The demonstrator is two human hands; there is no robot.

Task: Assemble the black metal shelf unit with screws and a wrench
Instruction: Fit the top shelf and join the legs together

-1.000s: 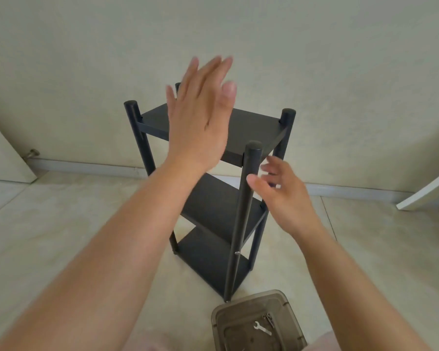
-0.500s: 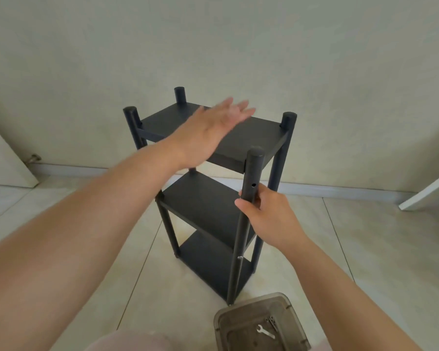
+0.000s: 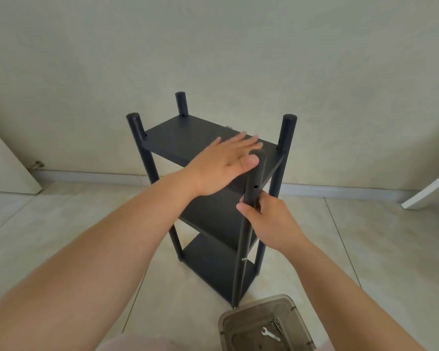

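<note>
The black metal shelf unit (image 3: 188, 138) stands upright on the tiled floor with three shelves and four posts. My left hand (image 3: 223, 163) lies flat with straight fingers on the near right part of the top shelf. My right hand (image 3: 269, 221) grips the near front post (image 3: 241, 262) just below an empty screw hole (image 3: 256, 186). A small silver wrench (image 3: 270, 334) lies with a few screws (image 3: 276, 324) inside a clear plastic box.
The clear plastic box (image 3: 241, 317) sits on the floor just in front of the shelf's near post. A wall with a baseboard (image 3: 86, 174) runs behind the shelf. White panels lean at the left (image 3: 5, 168) and right (image 3: 431, 191) edges.
My left hand came down from raised in the air onto the top shelf. My right hand closed round the front post and slid a little lower.
</note>
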